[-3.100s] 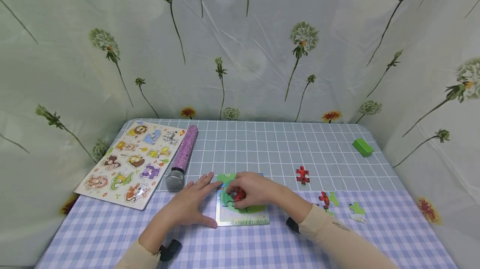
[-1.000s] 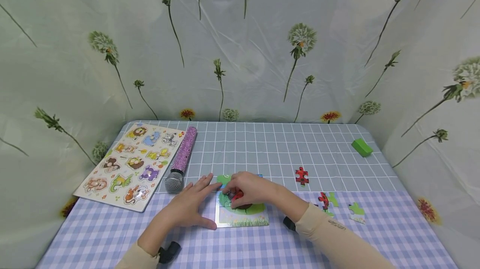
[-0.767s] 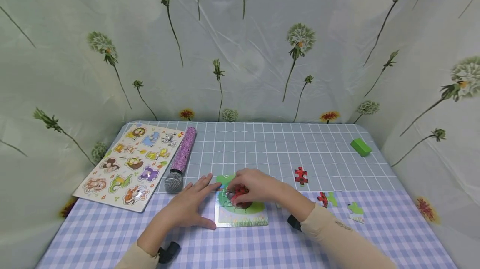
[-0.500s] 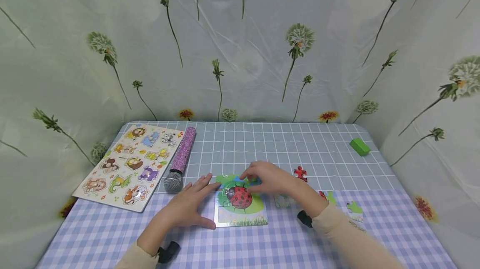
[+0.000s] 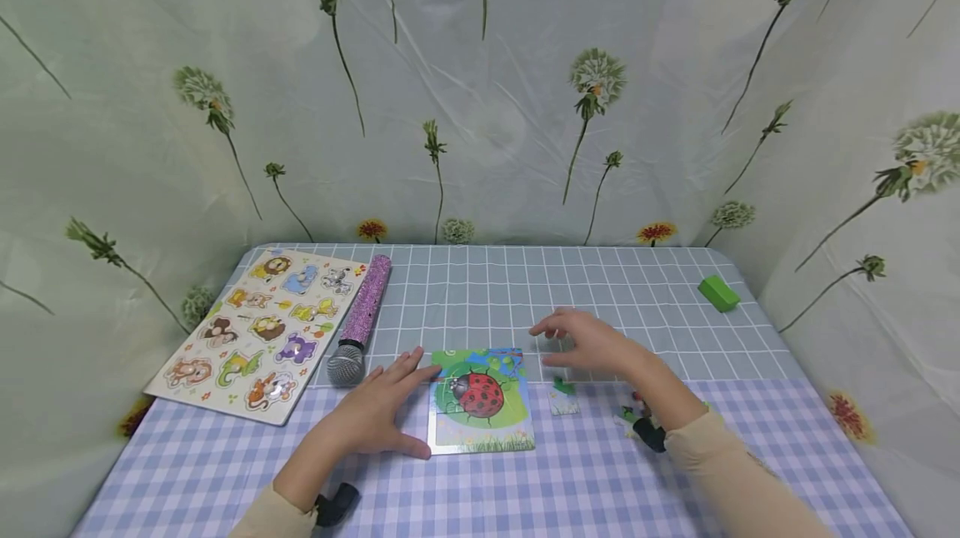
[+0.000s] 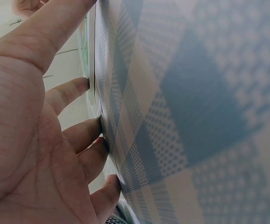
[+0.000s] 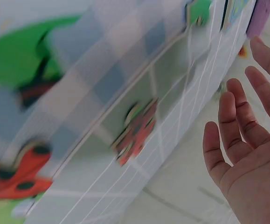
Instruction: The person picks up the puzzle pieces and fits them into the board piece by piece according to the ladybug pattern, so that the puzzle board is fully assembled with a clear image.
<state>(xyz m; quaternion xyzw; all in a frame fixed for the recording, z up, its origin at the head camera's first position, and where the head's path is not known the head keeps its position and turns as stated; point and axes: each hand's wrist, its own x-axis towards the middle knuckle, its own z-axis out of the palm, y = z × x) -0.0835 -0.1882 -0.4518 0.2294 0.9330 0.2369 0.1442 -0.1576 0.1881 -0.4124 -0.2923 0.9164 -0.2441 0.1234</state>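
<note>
A square puzzle board (image 5: pixel 480 421) with a red ladybug picture lies mid-table. My left hand (image 5: pixel 378 406) rests beside it, fingers spread, index fingertip and thumb at its left edge. In the left wrist view the left fingers (image 6: pixel 81 135) reach down to the checked cloth. My right hand (image 5: pixel 592 346) hovers right of the board, fingers loosely bent and holding nothing. Below it lies a green-and-white puzzle piece (image 5: pixel 564 398). The right wrist view shows a red spotted puzzle piece (image 7: pixel 137 130) and another red piece (image 7: pixel 20 175). My right arm hides some pieces in the head view.
A wooden animal puzzle board (image 5: pixel 258 330) lies at the left, with a pink glittery microphone (image 5: pixel 367 305) along its right side. A green block (image 5: pixel 718 294) sits at the far right. A flowered curtain hangs behind the table.
My right hand has lifted off the ladybug on the board and moved right and away from me, baring the picture and a loose piece. The left hand has kept its place.
</note>
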